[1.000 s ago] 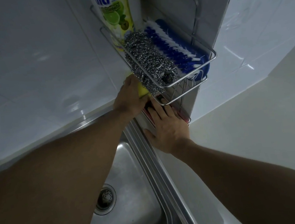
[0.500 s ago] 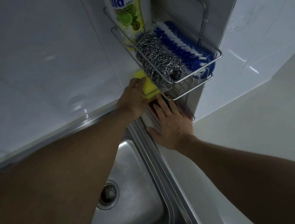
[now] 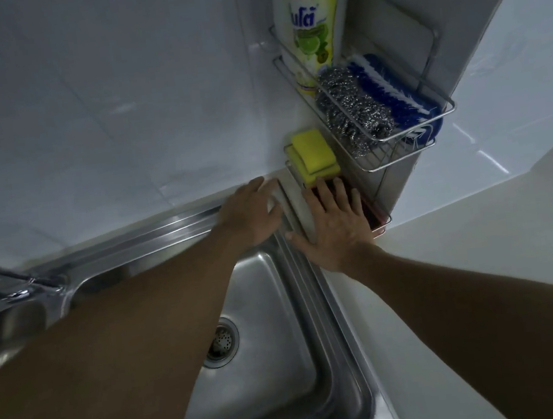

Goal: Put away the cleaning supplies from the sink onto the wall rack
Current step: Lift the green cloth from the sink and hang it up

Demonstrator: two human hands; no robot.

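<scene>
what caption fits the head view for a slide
Stacked yellow sponges on the lower tier of the wire wall rack, left hand and right hand open by the stainless steel sink

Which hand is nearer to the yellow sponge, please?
Right. The right hand lies just below the yellow sponge, fingertips almost touching it; the left hand rests apart to its left, by the sink rim.

Sink [image 3: 276, 374] near centre, drain [image 3: 222, 346] in its floor, tap [image 3: 11, 287] far left on the rim. Wall rack [image 3: 412, 154] far right of the sink. Upper shelf: bottle [image 3: 313, 29] at far end, scourer [image 3: 353, 111] nearer, brush [image 3: 392, 92] right of the scourer. Lower shelf: two sponges [image 3: 313, 155] stacked at far end, right hand [image 3: 335, 226] flat over the near end. Left hand [image 3: 251, 215] on the sink's far right corner, just left of the lower shelf.
</scene>
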